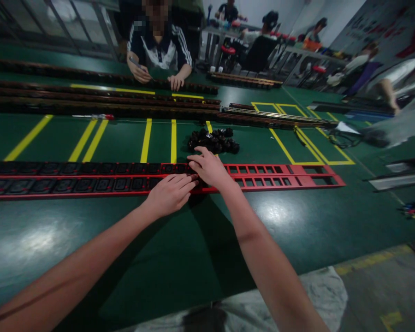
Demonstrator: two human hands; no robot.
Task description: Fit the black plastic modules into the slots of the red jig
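Two long red strips lie side by side across the table, their left part filled with black square sockets and their right part showing bare cut-outs. My left hand rests at the near strip, fingers together, tips against a small black piece, seemingly a socket, mostly covered. Just right of it, my right hand reaches over the strips with its fingers apart and stretched to the left. What lies under its fingers is hidden. Behind the hands sits a pile of loose black sockets.
Long dark rails run across the table farther back, with a red-handled screwdriver before them. Yellow tape lines mark the green tabletop. A co-worker sits opposite holding a pen-like tool; another person is at right.
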